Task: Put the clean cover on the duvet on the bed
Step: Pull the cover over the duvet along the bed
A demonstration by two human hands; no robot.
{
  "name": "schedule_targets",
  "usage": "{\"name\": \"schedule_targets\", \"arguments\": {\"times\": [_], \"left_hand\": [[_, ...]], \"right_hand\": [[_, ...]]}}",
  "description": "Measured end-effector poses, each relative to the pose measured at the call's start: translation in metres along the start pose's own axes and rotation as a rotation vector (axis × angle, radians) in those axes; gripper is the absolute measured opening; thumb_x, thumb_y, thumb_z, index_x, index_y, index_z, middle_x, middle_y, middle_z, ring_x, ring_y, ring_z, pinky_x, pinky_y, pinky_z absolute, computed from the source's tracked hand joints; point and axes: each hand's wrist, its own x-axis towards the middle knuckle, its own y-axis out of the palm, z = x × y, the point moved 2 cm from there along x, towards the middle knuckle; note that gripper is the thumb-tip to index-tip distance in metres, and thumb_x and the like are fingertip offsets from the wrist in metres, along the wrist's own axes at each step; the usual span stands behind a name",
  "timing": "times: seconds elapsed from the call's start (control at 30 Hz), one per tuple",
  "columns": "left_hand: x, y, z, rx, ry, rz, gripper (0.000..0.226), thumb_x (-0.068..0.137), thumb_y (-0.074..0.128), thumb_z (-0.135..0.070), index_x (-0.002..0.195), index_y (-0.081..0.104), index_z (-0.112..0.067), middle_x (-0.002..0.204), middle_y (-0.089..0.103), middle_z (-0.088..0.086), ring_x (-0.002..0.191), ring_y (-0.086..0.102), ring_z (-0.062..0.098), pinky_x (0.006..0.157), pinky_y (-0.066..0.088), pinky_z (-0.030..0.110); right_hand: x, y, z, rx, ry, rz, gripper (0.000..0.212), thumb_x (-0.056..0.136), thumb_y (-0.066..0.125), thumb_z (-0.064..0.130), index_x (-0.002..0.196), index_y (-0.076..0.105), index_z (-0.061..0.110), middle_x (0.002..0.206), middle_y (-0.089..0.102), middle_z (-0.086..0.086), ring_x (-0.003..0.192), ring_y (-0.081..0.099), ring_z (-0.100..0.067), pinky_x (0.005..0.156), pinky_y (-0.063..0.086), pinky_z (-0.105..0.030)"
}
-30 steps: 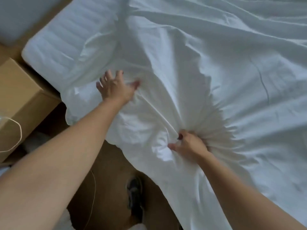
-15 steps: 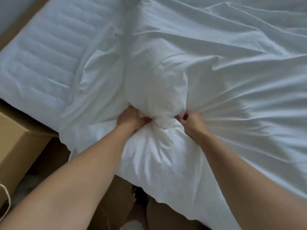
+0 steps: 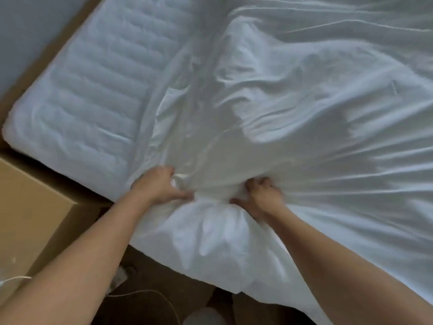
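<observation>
My left grip [image 3: 159,186] and right grip [image 3: 263,195] each clench the white cover [image 3: 293,102], bunching a padded fold between them at the bed's near edge. The rest spreads rumpled toward the far side. A quilted pad [image 3: 89,90] lies bare at the left corner.

L forearm [image 3: 82,266] & R forearm [image 3: 339,266]: both bare from wrist to frame edge, on the near side of the cover [image 3: 281,102]. L hand [image 3: 159,186], at the cover's near-left bunch: bare, knuckles & thumb plain to see. R hand [image 3: 264,195], just right of it on the cover: bare, fingertips blurred, nail detail can't be told. Below the cover's hanging edge: pale grey rounded shape [image 3: 203,315], poss. footwear, too dim to tell.
</observation>
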Motion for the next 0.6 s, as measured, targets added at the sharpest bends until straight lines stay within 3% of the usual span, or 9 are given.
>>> {"name": "schedule_targets", "arguments": {"times": [0.07,0.13,0.2,0.23,0.3,0.4,0.47,0.53,0.6], "left_hand": [[0.023,-0.038,-0.005,-0.245,-0.025,-0.134,0.093,0.039,0.067,-0.097,0.094,0.06,-0.023,0.088,0.063,-0.007,0.082,0.061,0.017,0.069,0.048,0.033],[0.045,-0.055,-0.009,-0.441,-0.064,-0.257,0.114,0.038,0.067,-0.098,0.123,0.057,-0.021,0.115,0.063,-0.005,0.102,0.062,0.017,0.09,0.052,0.038],[0.057,-0.041,-0.028,-0.566,-0.025,-0.203,0.108,0.053,0.075,-0.086,0.134,0.056,-0.018,0.126,0.065,0.0,0.113,0.064,0.022,0.101,0.051,0.041],[0.06,-0.027,-0.037,-0.598,-0.016,-0.181,0.09,0.064,0.077,-0.077,0.128,0.062,-0.017,0.12,0.07,0.002,0.11,0.066,0.023,0.099,0.053,0.039],[0.069,-0.006,-0.047,-0.638,-0.001,-0.203,0.056,0.084,0.075,-0.056,0.118,0.07,-0.012,0.112,0.073,0.006,0.106,0.068,0.027,0.092,0.054,0.035],[0.072,-0.019,-0.037,-0.562,0.039,-0.338,0.028,0.092,0.068,-0.031,0.11,0.072,-0.011,0.105,0.074,0.011,0.1,0.068,0.031,0.079,0.049,0.031],[0.076,-0.041,-0.027,-0.527,0.064,-0.353,0.024,0.089,0.07,-0.027,0.11,0.072,-0.015,0.103,0.074,0.007,0.097,0.069,0.028,0.082,0.053,0.035],[0.078,-0.057,-0.027,-0.626,0.12,-0.241,0.033,0.086,0.077,-0.03,0.116,0.07,-0.017,0.108,0.075,0.002,0.099,0.071,0.024,0.087,0.057,0.034],[0.085,-0.071,-0.046,-0.851,0.137,-0.164,0.047,0.08,0.085,-0.04,0.118,0.071,-0.016,0.107,0.077,-0.001,0.098,0.074,0.022,0.078,0.061,0.031]], "right_hand": [[0.005,-0.02,0.011,0.058,-0.072,-0.119,0.074,0.079,0.058,0.078,0.126,0.057,0.021,0.126,0.06,-0.012,0.114,0.06,-0.034,0.093,0.052,-0.043],[0.005,-0.05,0.02,0.339,-0.158,-0.624,0.055,0.083,0.064,0.064,0.112,0.063,0.019,0.116,0.062,-0.009,0.107,0.06,-0.033,0.09,0.049,-0.042],[0.01,-0.081,0.029,0.479,-0.237,-1.01,0.052,0.086,0.065,0.055,0.125,0.061,0.021,0.126,0.057,-0.011,0.115,0.055,-0.031,0.099,0.043,-0.042],[0.021,-0.093,0.032,0.492,-0.244,-0.994,0.053,0.088,0.063,0.053,0.134,0.058,0.026,0.134,0.054,-0.012,0.12,0.053,-0.032,0.103,0.041,-0.042],[0.054,-0.097,0.039,0.43,-0.171,-0.675,0.058,0.091,0.056,0.056,0.145,0.047,0.038,0.146,0.046,-0.012,0.13,0.046,-0.038,0.108,0.037,-0.047],[0.084,-0.064,0.055,0.192,-0.141,-0.21,0.087,0.091,0.037,0.076,0.16,0.001,0.037,0.169,0.0,-0.012,0.153,0.006,-0.039,0.122,0.011,-0.053],[0.091,-0.049,0.063,0.198,-0.16,-0.162,0.098,0.086,0.024,0.085,0.159,-0.014,0.033,0.168,-0.016,-0.011,0.154,-0.01,-0.037,0.123,-0.001,-0.052],[0.091,-0.047,0.058,0.303,-0.177,-0.215,0.087,0.092,0.023,0.078,0.16,-0.009,0.034,0.169,-0.013,-0.007,0.155,-0.008,-0.033,0.123,-0.001,-0.049],[0.088,-0.049,0.047,0.486,-0.2,-0.289,0.067,0.104,0.027,0.059,0.161,0.005,0.034,0.17,0.0,-0.001,0.156,0.0,-0.025,0.123,0.003,-0.042]]}}
